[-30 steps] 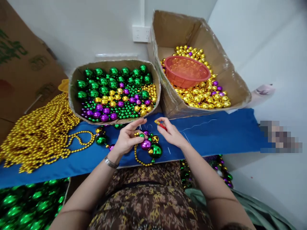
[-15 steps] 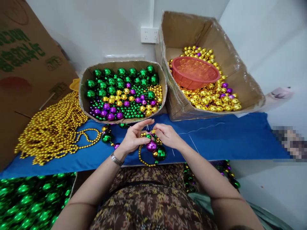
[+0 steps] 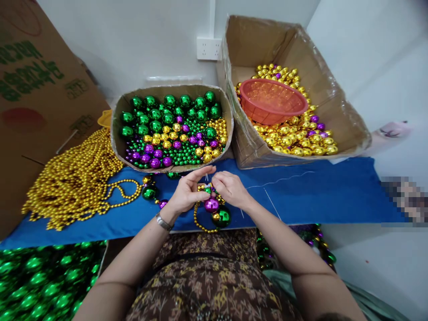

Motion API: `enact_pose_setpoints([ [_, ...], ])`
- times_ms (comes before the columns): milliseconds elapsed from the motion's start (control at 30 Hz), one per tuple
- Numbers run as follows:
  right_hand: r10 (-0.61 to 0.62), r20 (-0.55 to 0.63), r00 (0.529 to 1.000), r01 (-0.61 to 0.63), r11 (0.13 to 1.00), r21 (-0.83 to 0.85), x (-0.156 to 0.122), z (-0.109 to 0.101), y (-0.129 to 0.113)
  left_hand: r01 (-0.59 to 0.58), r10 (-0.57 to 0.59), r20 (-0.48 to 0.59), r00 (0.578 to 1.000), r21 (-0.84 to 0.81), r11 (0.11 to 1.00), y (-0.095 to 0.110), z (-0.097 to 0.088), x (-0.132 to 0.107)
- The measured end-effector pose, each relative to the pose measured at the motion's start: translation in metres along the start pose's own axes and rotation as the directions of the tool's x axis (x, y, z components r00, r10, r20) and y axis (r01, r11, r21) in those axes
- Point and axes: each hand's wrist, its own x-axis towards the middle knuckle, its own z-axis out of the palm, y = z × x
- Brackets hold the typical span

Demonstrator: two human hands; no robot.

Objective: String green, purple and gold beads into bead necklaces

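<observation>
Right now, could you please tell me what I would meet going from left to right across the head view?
Pile of gold bead strands → metal wristband → left hand → right hand → orange-red basket → pale pink item.

Two hands (image 3: 185,192) (image 3: 231,189), one wristwatch (image 3: 163,222), one red basket (image 3: 259,113).
</observation>
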Motion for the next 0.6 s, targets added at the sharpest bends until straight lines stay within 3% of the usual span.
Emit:
enact_pose_setpoints([
  [433, -0.036, -0.005, 0.999, 0.036, 0.998, -0.045, -0.002, 0.002, 0.002, 0.030, -0.029, -0.017, 0.999, 0.025, 0.999, 0.003, 0.001, 0.000],
  [600, 0.005, -0.069, 0.998, -0.008, 0.999, -0.037, -0.012, -0.007, 0.009, 0.034, -0.032, -0.025, 0.999, 0.059, 0.998, 0.009, 0.003, 0.000],
])
